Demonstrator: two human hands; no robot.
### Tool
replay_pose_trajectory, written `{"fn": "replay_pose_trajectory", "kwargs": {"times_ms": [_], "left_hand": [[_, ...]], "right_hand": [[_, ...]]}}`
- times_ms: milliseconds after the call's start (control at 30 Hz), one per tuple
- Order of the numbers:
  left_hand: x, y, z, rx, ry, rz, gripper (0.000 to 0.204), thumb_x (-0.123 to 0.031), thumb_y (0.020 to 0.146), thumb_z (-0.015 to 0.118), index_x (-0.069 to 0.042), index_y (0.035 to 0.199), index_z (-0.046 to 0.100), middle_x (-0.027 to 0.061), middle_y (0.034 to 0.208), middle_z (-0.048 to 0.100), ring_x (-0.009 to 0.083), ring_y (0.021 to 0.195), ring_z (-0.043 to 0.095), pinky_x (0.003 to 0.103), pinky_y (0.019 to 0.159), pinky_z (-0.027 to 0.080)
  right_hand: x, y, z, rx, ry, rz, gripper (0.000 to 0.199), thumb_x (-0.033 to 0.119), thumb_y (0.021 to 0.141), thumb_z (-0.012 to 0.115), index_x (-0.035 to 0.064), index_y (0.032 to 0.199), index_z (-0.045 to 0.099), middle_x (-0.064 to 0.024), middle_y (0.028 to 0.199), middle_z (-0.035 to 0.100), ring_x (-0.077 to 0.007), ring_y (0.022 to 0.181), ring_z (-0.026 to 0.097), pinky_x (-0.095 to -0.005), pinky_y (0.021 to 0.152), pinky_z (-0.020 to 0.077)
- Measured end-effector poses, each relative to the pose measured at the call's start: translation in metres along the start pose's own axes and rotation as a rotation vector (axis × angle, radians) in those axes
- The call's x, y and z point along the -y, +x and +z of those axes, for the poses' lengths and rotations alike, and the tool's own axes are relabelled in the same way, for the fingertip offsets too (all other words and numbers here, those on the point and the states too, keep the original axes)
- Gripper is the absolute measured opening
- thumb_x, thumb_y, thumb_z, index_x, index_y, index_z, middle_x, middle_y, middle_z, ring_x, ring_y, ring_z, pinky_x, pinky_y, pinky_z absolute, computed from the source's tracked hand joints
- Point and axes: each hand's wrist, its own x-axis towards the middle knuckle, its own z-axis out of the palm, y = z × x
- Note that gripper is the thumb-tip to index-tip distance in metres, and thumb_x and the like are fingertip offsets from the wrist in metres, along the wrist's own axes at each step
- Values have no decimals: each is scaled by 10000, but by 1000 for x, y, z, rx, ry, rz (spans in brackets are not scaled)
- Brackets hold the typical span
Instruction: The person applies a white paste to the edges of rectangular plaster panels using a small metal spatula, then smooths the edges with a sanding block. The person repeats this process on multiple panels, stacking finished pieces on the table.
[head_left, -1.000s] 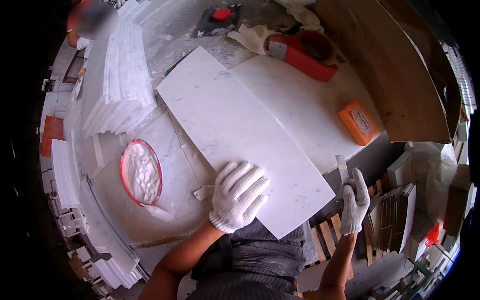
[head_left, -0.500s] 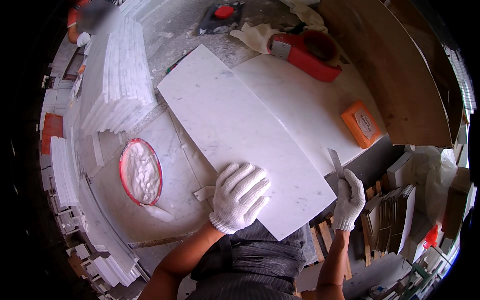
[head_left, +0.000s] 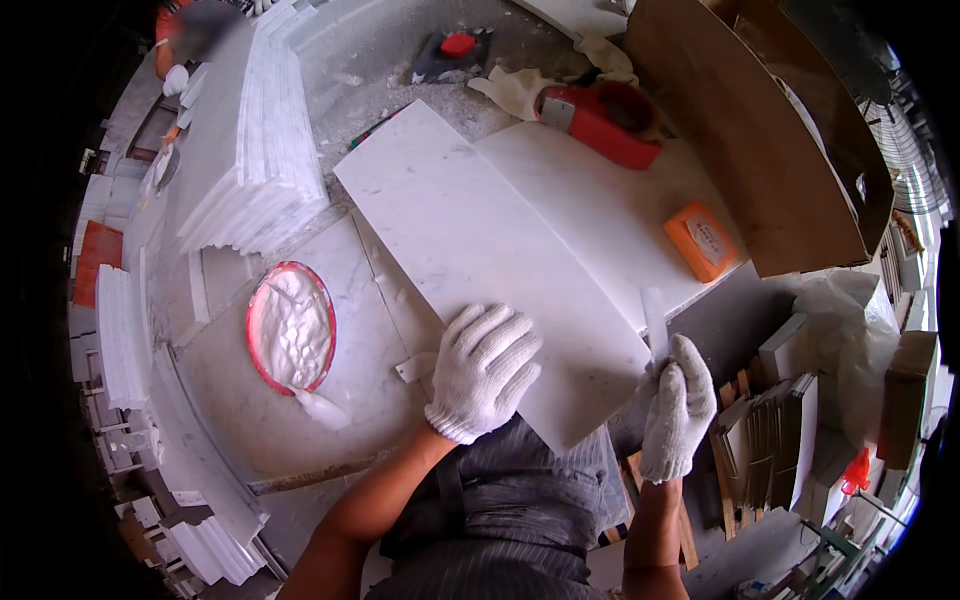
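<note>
My left hand (head_left: 485, 370), in a white knit glove, lies with fingers stretched over the near left edge of a long white marble tile (head_left: 500, 240). My right hand (head_left: 680, 410), gloved likewise, is closed around a thin flat metal blade (head_left: 655, 325), perhaps a scraper, pointing away from me. The blade is at the tile's right edge near its corner; whether they touch I cannot tell. Under the tile lies another pale slab (head_left: 600, 220). Beside my left wrist is a small flat off-white piece (head_left: 415, 367). Farther left stands a red-rimmed bowl (head_left: 334, 320) of white paste, with a white plastic piece (head_left: 322, 410) by it.
Stacked marble tiles (head_left: 250, 140) stand at the far left, with another person (head_left: 175, 78) beyond. Toward the far right are a red tape dispenser (head_left: 610, 125), an orange box (head_left: 702, 242) and a large cardboard box (head_left: 740, 130). Cardboard sheets (head_left: 765, 440) lean below right.
My right hand has moved left, bringing the blade to the tile's right edge. My left hand stays on the tile. The whole view has shifted slightly.
</note>
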Motion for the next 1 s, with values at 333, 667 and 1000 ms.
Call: {"fn": "replay_pose_trajectory", "kwargs": {"times_ms": [333,667,1000], "left_hand": [[-51,-28,-33,-6,-734,-648,388,-316,853,761,4,1039,644,138,1065,674,186,853,658,337,760,540],[-50,-49,-59,171,-744,-634,161,-163,912,682,-2,923,671,137,812,691,267,754,689,365,687,524],[-35,-86,-75,97,-256,-357,139,-191,900,659,-59,858,656,122,820,679,341,710,636,458,623,477]], "right_hand": [[17,-58,27,424,-65,14,387,-18,919,628,-14,1305,606,-106,1023,722,-117,841,668,-262,790,548],[25,-72,42,729,-286,-17,419,47,881,720,17,1289,629,-134,998,723,-168,895,700,-289,790,550],[37,-68,60,869,-532,-234,254,14,842,688,9,1095,711,-146,898,692,-262,796,682,-314,733,531]]}}
